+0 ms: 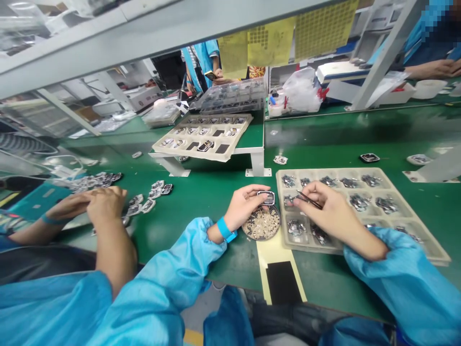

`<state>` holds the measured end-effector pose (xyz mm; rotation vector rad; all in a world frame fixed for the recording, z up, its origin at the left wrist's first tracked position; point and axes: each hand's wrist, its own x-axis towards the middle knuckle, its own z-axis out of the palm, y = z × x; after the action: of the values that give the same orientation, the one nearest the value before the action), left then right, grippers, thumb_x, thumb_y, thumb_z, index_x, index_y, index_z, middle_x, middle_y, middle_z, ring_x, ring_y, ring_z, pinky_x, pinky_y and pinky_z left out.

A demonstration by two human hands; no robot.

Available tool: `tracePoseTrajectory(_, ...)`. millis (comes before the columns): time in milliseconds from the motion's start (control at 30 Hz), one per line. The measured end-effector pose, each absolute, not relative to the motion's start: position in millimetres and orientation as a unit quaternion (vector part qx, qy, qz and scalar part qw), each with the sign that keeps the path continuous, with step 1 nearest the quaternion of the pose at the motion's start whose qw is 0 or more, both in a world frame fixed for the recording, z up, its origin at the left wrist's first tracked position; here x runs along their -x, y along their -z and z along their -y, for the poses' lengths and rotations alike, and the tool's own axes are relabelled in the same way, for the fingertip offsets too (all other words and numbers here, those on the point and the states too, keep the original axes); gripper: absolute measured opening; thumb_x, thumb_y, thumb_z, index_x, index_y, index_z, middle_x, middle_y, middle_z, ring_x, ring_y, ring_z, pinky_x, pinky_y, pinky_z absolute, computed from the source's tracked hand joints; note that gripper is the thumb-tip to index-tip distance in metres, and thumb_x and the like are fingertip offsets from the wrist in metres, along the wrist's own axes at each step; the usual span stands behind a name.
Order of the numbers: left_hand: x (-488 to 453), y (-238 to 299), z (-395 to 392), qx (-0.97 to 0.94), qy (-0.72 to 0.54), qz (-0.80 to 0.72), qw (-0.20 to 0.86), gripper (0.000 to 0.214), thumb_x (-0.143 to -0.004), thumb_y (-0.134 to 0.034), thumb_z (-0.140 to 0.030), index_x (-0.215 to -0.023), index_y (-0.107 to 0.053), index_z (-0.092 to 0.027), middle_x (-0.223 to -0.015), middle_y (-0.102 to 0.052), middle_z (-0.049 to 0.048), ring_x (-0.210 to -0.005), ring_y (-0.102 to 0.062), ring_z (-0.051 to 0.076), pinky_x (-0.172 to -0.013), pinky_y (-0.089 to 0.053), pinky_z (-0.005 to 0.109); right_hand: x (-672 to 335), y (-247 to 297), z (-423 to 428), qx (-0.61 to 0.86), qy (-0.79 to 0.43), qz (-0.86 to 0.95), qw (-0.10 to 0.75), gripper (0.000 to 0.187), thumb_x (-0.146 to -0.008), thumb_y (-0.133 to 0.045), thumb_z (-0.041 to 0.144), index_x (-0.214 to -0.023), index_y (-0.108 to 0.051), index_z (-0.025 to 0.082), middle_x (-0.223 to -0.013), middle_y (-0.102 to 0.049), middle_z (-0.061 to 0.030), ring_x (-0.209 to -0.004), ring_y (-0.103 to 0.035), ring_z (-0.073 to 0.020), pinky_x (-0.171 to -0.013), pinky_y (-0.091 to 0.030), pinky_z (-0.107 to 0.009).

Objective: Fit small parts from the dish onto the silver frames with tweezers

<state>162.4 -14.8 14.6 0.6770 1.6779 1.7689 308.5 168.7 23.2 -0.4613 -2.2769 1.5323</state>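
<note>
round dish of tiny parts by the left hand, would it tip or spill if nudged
Likely slides, not tips: the round dish sits low and flat on the green mat. Its loose pale pieces fill it nearly to the rim, so a sharp shove might scatter some. Probably light, being shallow.

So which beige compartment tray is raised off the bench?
The far tray, on a white stand; the near tray, under the right hand with tweezers, lies flat.

Bits in the round dish are too small to tell; a blue sleeve covers the near corner of the tray; the neighbour's hands perhaps hide something.
</note>
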Motion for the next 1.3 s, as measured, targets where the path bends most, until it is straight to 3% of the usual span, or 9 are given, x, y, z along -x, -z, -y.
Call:
tracePoseTrajectory(167, -164.8, -11.3, 14.0, -0.261, -0.671, -0.618, 0.315, 0.049, -0.075, -0.084, -0.038, -0.112, -0.07, -0.01, -0.092, -0.075, 0.0105, -0.065, -0.069, 0.015, -0.065, -0.057, 0.025, -308.9, -32.6, -157.0, 0.151, -0.527, 0.818, 0.174, 0.032, -0.079, -0.076, 0.05, -0.078, -0.063, 0.021, -0.075, -0.07, -0.0023, -0.069, -0.065, -0.0191, -0.064, -0.05, -0.031)
tracePoseTrajectory(400, -168.8, -11.0, 11.4, -0.234, -0.676, -0.634, 0.294, 0.043, -0.076, -0.082, -0.046, -0.098, -0.072, -0.01, -0.084, -0.073, 0.0094, -0.059, -0.065, 0.014, -0.051, -0.052, 0.022, -308.1, -34.6, -156.4, 0.134, -0.572, 0.8, 0.118, 0.036, -0.078, -0.075, 0.055, -0.092, -0.079, 0.022, -0.091, -0.078, -0.007, -0.082, -0.071, -0.0241, -0.076, -0.056, -0.038)
tracePoseTrajectory(533, -167.7, -9.3, 13.4, -0.248, -0.674, -0.632, 0.291, 0.041, -0.085, -0.072, -0.048, -0.104, -0.076, -0.011, -0.083, -0.072, 0.0085, -0.056, -0.058, 0.011, -0.047, -0.043, 0.02, -307.6, -32.2, -151.9, 0.142, -0.578, 0.799, 0.089, 0.038, -0.077, -0.075, 0.057, -0.084, -0.079, 0.02, -0.08, -0.077, -0.0072, -0.07, -0.068, -0.0212, -0.066, -0.054, -0.034)
tracePoseTrajectory(667, -167.6, -6.8, 17.6, -0.264, -0.692, -0.581, 0.338, 0.041, -0.086, -0.068, -0.041, -0.114, -0.076, -0.013, -0.098, -0.073, 0.0111, -0.066, -0.061, 0.014, -0.056, -0.048, 0.023, -305.3, -29.4, -147.3, 0.148, -0.575, 0.799, 0.1, 0.037, -0.078, -0.074, 0.055, -0.08, -0.077, 0.018, -0.074, -0.075, -0.0049, -0.065, -0.065, -0.0177, -0.063, -0.05, -0.03)
tracePoseTrajectory(833, -174.2, -12.4, 22.0, -0.303, -0.684, -0.575, 0.332, 0.045, -0.083, -0.068, -0.033, -0.124, -0.072, -0.015, -0.107, -0.073, 0.0101, -0.063, -0.057, 0.012, -0.064, -0.049, 0.026, -302.8, -29.3, -141.9, 0.155, -0.58, 0.791, 0.118, 0.035, -0.079, -0.073, 0.053, -0.074, -0.074, 0.018, -0.062, -0.067, -0.0005, -0.056, -0.057, -0.0135, -0.055, -0.044, -0.026)
tracePoseTrajectory(1067, -179.9, -19.9, 23.2, -0.322, -0.677, -0.576, 0.327, 0.048, -0.082, -0.074, -0.033, -0.126, -0.07, -0.014, -0.113, -0.074, 0.0117, -0.086, -0.067, 0.019, -0.066, -0.05, 0.023, -303.6, -29.2, -144.1, 0.172, -0.583, 0.788, 0.097, 0.038, -0.081, -0.072, 0.054, -0.075, -0.072, 0.017, -0.063, -0.065, -0.0003, -0.055, -0.055, -0.0116, -0.053, -0.042, -0.024)
tracePoseTrajectory(1300, -182.0, -20.2, 26.6, -0.318, -0.675, -0.564, 0.354, 0.047, -0.083, -0.077, -0.031, -0.127, -0.07, -0.016, -0.128, -0.069, 0.0127, -0.113, -0.068, 0.028, -0.088, -0.057, 0.03, -306.6, -25.8, -145.2, 0.162, -0.595, 0.783, 0.081, 0.036, -0.082, -0.072, 0.053, -0.073, -0.072, 0.018, -0.06, -0.064, 0.0003, -0.054, -0.056, -0.0124, -0.053, -0.042, -0.025)
